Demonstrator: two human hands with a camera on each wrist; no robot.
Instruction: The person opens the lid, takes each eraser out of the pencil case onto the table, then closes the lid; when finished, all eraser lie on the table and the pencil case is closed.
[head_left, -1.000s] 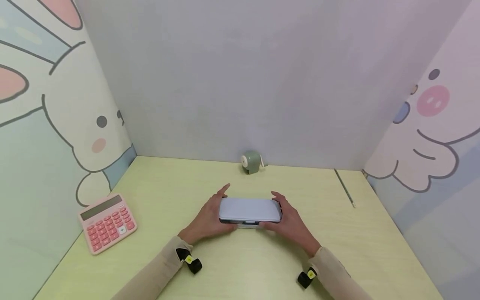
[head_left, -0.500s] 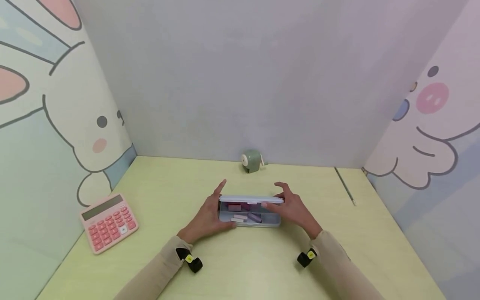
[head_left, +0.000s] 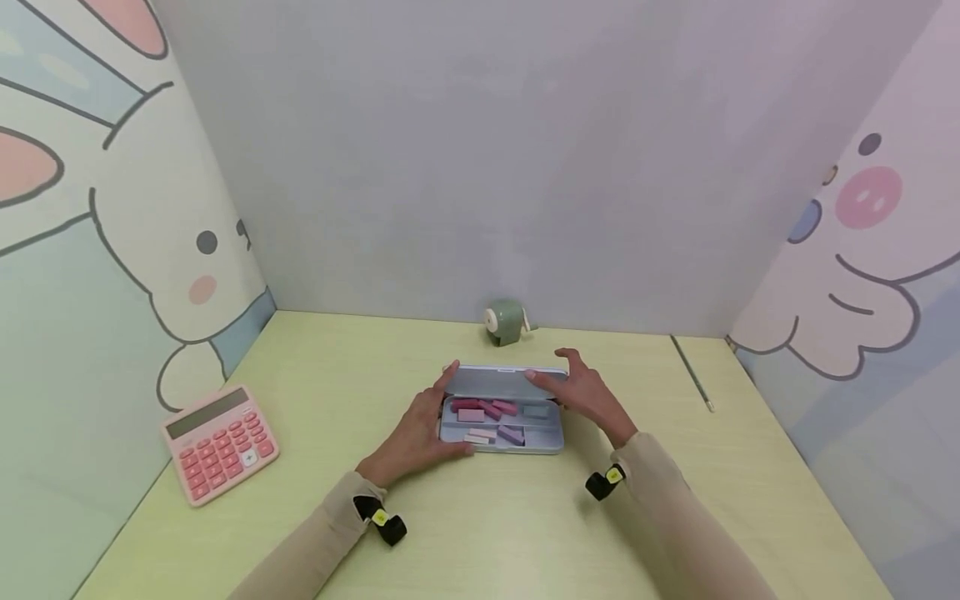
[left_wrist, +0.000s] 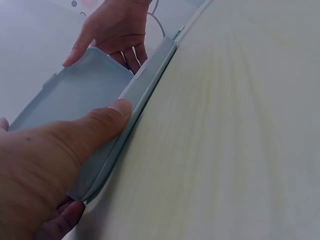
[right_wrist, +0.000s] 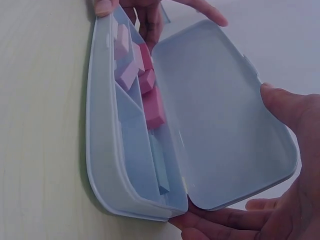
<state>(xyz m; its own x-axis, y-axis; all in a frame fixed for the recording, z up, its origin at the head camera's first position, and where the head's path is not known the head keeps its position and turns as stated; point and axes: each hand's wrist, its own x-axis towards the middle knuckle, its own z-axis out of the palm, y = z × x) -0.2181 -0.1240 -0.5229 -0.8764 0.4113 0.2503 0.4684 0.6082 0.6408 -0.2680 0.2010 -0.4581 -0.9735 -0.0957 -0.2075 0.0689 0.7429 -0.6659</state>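
Note:
A pale blue pencil case (head_left: 543,438) lies on the table with its hinged lid (head_left: 491,382) raised and leaning back. Inside, in divided compartments, are several small blocks that look like erasers: pink (head_left: 471,415), lilac (head_left: 512,435), white and bluish. My left hand (head_left: 415,433) grips the case's left end, thumb (left_wrist: 107,120) on the front wall and other fingers around the end. At the right end, my right hand (head_left: 592,396) holds the lid, its thumb (right_wrist: 285,107) on the lid's free edge and its fingers (right_wrist: 225,220) behind, near the hinge.
A green pencil sharpener (head_left: 504,323) with a crank stands near the back wall. To the left lies a pink calculator (head_left: 220,446), and a dark green pencil (head_left: 692,373) is at the right. Printed panels border both sides of the table (head_left: 480,533).
The case's lid has swung from closed to raised, showing the blocks inside. My right hand has moved up and back with the lid; my left hand has stayed at the left end.

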